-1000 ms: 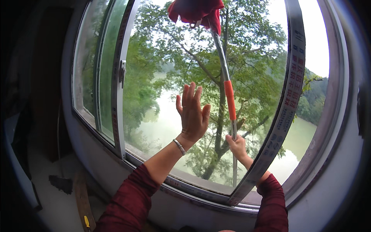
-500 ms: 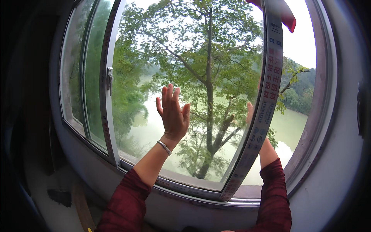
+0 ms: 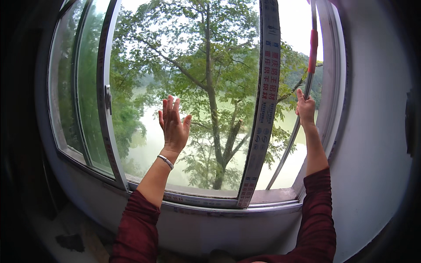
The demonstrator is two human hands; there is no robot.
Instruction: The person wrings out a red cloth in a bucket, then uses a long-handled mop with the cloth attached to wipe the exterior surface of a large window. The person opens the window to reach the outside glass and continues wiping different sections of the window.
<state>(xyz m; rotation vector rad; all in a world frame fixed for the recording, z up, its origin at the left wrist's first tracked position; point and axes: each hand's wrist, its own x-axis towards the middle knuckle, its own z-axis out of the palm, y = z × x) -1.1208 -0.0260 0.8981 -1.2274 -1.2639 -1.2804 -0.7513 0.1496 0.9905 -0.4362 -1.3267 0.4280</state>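
My left hand (image 3: 174, 131) lies against the glass pane (image 3: 149, 158) of a sliding window, its fingers stretched out and spread. A bracelet circles that wrist. Through the open gap at the window's right, my right hand (image 3: 305, 108) is closed around a long silver metal pole (image 3: 287, 151) with a red sleeve (image 3: 313, 50) above the hand. The pole slants from the top of the view down to the sill. Its upper end runs out of view, beside a bit of pink at the top edge. The sash's upright edge (image 3: 258, 114) stands between my hands.
A latch (image 3: 108, 98) sits on the left sash frame, with a second pane (image 3: 90, 87) beyond it. The window track (image 3: 215, 209) runs along the bottom. A pale wall (image 3: 372, 131) rises at the right. Outside are a tree (image 3: 211, 101) and greenish water.
My right hand, earlier partly hidden behind the sash edge, now shows in the gap, gripping the pole. The view has shifted to the right. My left hand stays spread at the glass.
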